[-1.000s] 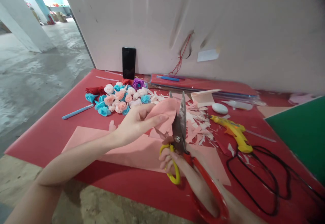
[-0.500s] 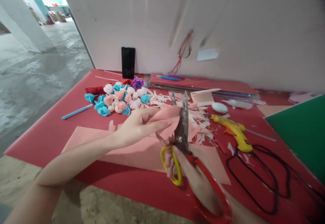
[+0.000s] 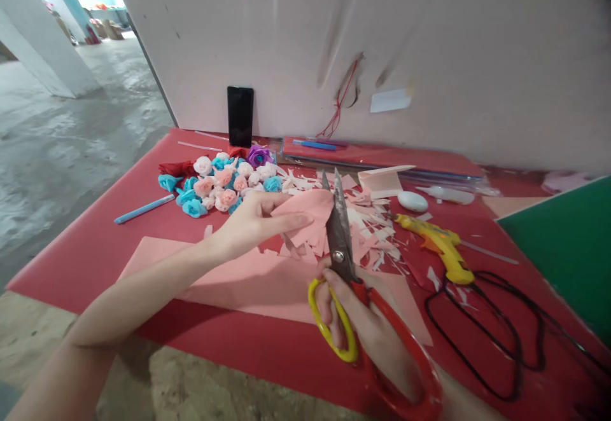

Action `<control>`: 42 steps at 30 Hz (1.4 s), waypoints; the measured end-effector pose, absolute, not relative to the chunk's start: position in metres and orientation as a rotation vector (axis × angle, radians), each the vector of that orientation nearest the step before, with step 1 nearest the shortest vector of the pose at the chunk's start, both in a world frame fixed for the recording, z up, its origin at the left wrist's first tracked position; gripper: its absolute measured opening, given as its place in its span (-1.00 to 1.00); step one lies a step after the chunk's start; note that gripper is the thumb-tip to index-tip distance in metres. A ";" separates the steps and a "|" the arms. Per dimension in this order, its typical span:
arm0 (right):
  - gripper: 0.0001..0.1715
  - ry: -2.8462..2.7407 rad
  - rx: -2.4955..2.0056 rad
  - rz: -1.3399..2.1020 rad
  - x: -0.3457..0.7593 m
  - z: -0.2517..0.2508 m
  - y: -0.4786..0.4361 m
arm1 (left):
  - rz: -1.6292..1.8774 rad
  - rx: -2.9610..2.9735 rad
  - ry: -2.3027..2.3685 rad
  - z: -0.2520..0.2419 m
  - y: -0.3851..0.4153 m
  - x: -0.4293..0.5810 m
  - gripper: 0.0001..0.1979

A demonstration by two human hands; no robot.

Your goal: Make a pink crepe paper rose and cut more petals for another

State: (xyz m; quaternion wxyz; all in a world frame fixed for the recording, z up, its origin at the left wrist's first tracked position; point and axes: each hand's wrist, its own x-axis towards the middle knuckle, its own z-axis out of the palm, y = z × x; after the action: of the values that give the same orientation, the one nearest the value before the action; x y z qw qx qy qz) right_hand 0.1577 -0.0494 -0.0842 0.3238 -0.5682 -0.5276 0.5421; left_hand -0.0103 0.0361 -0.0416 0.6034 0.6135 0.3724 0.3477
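Note:
Between the thumb and fingers of my left hand (image 3: pixel 252 227) is a pink paper piece (image 3: pixel 305 210) with a rounded upper edge. My right hand (image 3: pixel 358 313) grips scissors (image 3: pixel 340 236) with one yellow and one red handle loop. Their blades point up and away, slightly parted, at the right edge of the pink piece. Below both hands lies a larger pink paper sheet (image 3: pixel 258 281). Paper scraps (image 3: pixel 377 230) are strewn behind and beside the blades. To the left of the scraps sits a cluster of paper flowers (image 3: pixel 224 182) in pink, white, blue, red and purple.
A yellow glue gun (image 3: pixel 442 246) with a looped black cord lies at right, near a white oval object (image 3: pixel 413 201) and a green board (image 3: pixel 568 249). A phone (image 3: pixel 240 116) leans on the wall. A blue pen (image 3: pixel 144 208) lies at left.
The scissor blades have closed somewhat and tilted left. My left hand has shifted slightly left with the pink piece, and a strip hanging by the scissors is no longer there.

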 end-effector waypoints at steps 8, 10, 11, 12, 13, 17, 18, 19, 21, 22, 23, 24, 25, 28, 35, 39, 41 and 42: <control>-0.68 -1.019 -1.238 1.461 0.169 -0.073 -0.034 | 0.972 1.269 0.847 -0.046 0.047 -0.016 -0.70; -0.71 -1.071 -1.185 1.448 0.169 -0.072 -0.028 | 0.961 1.277 0.843 -0.046 0.046 -0.016 -0.72; -0.71 -1.102 -1.166 1.447 0.169 -0.072 -0.026 | 0.947 1.289 0.853 -0.046 0.045 -0.015 -0.72; -0.71 -1.132 -1.156 1.454 0.169 -0.072 -0.024 | 0.931 1.308 0.871 -0.046 0.043 -0.014 -0.72; -0.71 -1.155 -1.152 1.459 0.169 -0.073 -0.023 | 0.915 1.338 0.888 -0.046 0.042 -0.013 -0.71; -0.69 -1.240 -1.157 1.448 0.173 -0.077 -0.023 | 0.834 1.500 0.923 -0.047 0.035 -0.007 -0.67; -0.68 -1.246 -1.154 1.413 0.174 -0.077 -0.023 | 0.798 1.522 0.920 -0.048 0.033 -0.006 -0.68; -0.70 -1.237 -1.150 1.367 0.176 -0.076 -0.023 | 0.753 1.532 0.912 -0.048 0.032 -0.004 -0.70; -0.81 -1.189 -1.143 1.283 0.178 -0.073 -0.023 | 0.665 1.554 0.884 -0.050 0.029 -0.002 -0.73; -0.83 -1.163 -1.139 1.264 0.178 -0.071 -0.022 | 0.639 1.588 0.873 -0.050 0.027 -0.001 -0.74; -0.82 -1.144 -1.139 1.264 0.178 -0.069 -0.022 | 0.630 1.636 0.872 -0.051 0.026 -0.001 -0.73; -0.80 -1.133 -1.147 1.275 0.178 -0.066 -0.022 | 0.631 1.695 0.881 -0.052 0.025 0.000 -0.72; -0.80 -1.130 -1.154 1.287 0.178 -0.064 -0.022 | 0.643 1.757 0.894 -0.052 0.023 0.000 -0.71; -0.85 -1.163 -1.177 1.276 0.177 -0.059 -0.021 | 0.683 1.900 0.904 -0.053 0.021 0.000 -0.73; -0.73 -1.282 -1.117 1.091 0.178 -0.054 -0.019 | 0.512 1.310 0.590 -0.059 0.030 0.001 -0.50; -0.72 -1.378 -1.124 0.957 0.179 -0.052 -0.019 | 0.354 1.250 0.687 -0.063 0.029 0.005 -0.79; -0.72 -1.398 -1.119 0.959 0.178 -0.051 -0.020 | 0.348 1.257 0.740 -0.064 0.026 0.007 -0.82; -0.74 -1.401 -1.103 0.973 0.177 -0.051 -0.020 | 0.365 1.258 0.757 -0.064 0.024 0.008 -0.82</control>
State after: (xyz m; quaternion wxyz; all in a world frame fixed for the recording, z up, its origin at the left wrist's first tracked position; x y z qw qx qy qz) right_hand 0.1772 -0.0202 -0.0509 0.5273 -0.4614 -0.5861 0.4070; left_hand 0.0085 0.0245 -0.0636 0.7274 0.5706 0.3434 0.1655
